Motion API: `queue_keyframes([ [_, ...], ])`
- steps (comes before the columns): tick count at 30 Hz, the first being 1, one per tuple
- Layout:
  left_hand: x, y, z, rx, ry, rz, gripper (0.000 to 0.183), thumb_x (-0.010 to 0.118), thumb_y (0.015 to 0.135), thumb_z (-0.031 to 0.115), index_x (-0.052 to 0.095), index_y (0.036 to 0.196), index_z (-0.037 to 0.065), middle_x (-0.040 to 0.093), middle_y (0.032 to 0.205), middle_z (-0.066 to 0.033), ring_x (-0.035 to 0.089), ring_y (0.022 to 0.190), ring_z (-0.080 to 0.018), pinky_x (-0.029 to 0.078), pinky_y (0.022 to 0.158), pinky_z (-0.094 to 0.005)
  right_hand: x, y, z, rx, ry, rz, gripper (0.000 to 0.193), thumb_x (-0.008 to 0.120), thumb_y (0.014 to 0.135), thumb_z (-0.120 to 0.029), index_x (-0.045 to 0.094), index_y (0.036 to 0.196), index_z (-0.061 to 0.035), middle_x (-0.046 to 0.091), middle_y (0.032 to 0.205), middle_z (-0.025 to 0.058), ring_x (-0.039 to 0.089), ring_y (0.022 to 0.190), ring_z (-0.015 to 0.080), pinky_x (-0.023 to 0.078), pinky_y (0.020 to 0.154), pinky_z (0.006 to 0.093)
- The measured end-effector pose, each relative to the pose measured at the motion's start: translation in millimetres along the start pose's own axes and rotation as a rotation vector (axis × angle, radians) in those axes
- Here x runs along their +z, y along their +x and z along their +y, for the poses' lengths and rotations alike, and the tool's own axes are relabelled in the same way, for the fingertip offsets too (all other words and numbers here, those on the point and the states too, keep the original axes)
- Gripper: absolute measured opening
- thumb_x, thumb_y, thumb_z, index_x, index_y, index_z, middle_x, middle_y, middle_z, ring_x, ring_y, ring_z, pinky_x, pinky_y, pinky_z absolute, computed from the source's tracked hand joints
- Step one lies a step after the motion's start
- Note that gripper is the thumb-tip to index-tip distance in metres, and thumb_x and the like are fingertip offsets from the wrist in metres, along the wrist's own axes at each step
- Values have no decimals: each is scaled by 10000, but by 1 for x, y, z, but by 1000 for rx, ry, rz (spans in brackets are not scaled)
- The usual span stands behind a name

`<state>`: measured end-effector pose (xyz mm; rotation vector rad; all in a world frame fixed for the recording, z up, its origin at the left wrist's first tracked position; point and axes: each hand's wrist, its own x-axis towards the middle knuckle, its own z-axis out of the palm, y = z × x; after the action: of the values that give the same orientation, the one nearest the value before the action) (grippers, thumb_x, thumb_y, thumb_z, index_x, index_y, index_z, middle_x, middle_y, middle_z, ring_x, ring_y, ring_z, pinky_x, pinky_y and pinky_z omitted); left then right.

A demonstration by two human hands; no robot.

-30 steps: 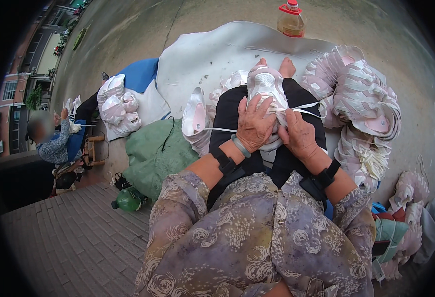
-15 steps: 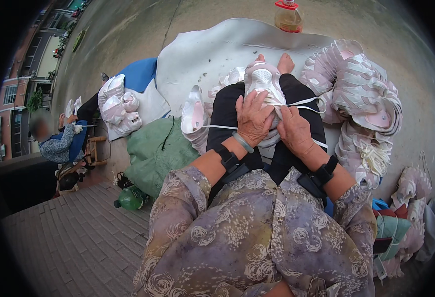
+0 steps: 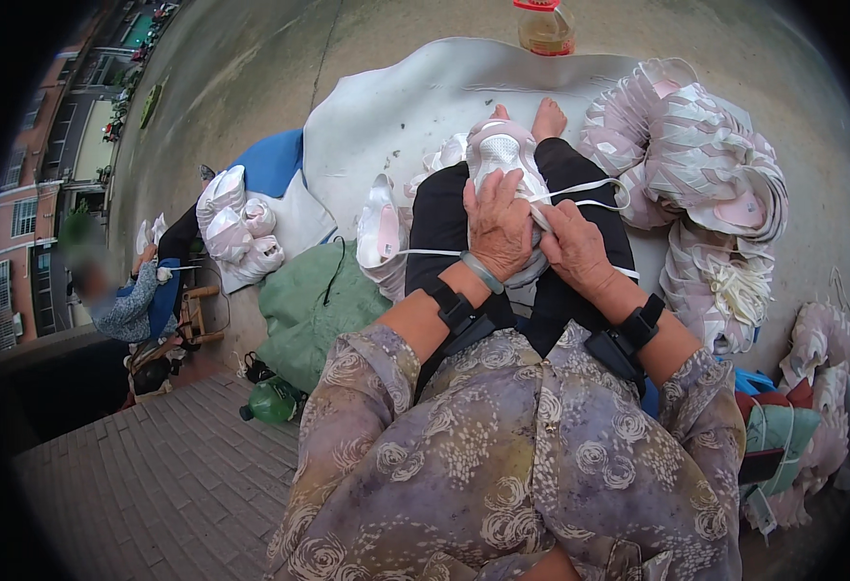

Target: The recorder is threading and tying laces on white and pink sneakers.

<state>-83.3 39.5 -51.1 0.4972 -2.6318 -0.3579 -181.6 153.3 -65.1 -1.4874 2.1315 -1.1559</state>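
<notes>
Pink-and-white shoe upper (image 3: 502,155) lies on your lap, across the black trousers (image 3: 435,218), toe end toward your bare feet (image 3: 548,116). Left hand (image 3: 498,228) presses flat on it, fingers closed over the fabric; right hand (image 3: 572,247) just beside the shoe upper, curled, seems to pinch the white cord (image 3: 590,186) that loops out to its right. Looks like mid-stitch or lacing; next pull probably needs the upper pinned firm and the cord drawn taut. More uppers heaped (image 3: 706,165) right of the shoe upper, grey mat (image 3: 415,97) beyond it.
</notes>
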Motion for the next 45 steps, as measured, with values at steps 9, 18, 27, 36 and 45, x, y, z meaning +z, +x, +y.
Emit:
queue_keyframes([
  [9,-74,-40,-24,-74,180,-77,93,536,693,71,481,754,29,419,1246,-163,336,1184,-374,189,965,-553,-6,-7,3,47,37,62,361,552,699,-128,507,1053,-67,470,821,139,536,722,324,456,647,399],
  [18,-138,-160,-143,-556,559,-120,117,546,721,103,503,807,36,432,1227,-132,379,1124,-341,227,934,-555,-9,-7,1,3,-120,26,371,541,725,-119,490,1087,-55,466,821,143,532,693,317,454,598,390],
  [27,-66,-57,-58,-118,34,-48,315,654,675,192,550,938,52,473,1217,-118,405,1116,-327,282,937,-452,-16,-16,6,-3,-32,96,478,609,695,-47,454,1147,-59,505,832,112,540,663,259,453,592,332],
  [36,-59,-37,-29,80,-107,-208,105,625,678,129,557,733,72,517,1093,-74,431,1079,-298,269,948,-490,-12,-17,18,192,92,42,575,656,660,-95,398,1169,-18,508,838,125,549,714,292,464,626,356],
  [45,-96,-54,-38,42,-431,-459,76,607,722,85,548,706,40,567,738,-59,542,692,-241,407,683,-353,-14,-18,19,98,82,91,515,657,689,-61,443,1155,-3,490,757,62,474,575,138,438,565,255],
])
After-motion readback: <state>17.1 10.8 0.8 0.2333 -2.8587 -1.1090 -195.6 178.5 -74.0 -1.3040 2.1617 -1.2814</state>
